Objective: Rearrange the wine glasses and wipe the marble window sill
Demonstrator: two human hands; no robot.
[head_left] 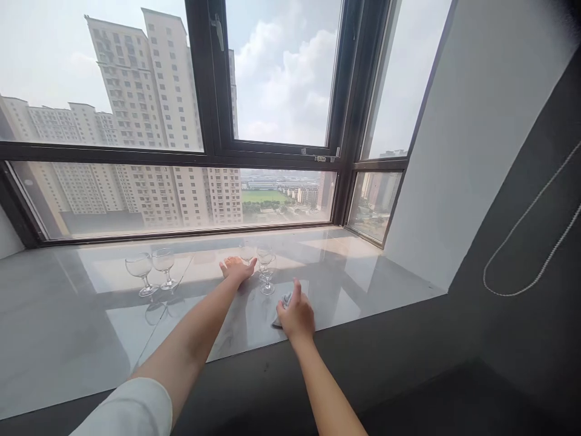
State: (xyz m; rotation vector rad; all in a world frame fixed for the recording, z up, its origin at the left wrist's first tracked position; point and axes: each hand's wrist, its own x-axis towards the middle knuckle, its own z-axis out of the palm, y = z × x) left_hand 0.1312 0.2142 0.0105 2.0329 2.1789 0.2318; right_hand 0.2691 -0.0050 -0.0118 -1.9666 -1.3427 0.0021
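Observation:
My left hand (238,267) reaches across the windowsill with its fingers apart and the thumb out to the right. It is right beside a stemmed glass (247,249), whose lower part it hides; whether they touch I cannot tell. Just right of the hand another clear stemmed glass (267,266) stands upright, overlapping glassware behind it. Near the sill's front edge my right hand (298,313) is closed round a crumpled greyish cloth (285,300), its thumb pointing up.
Two more stemmed glasses, one (138,265) slightly nearer than the other (164,260), stand upright on the left. The glossy marble sill (363,290) ends at a front edge above a dark wall. Dark window frames (272,158) rise behind; a bead chain (517,293) hangs at right.

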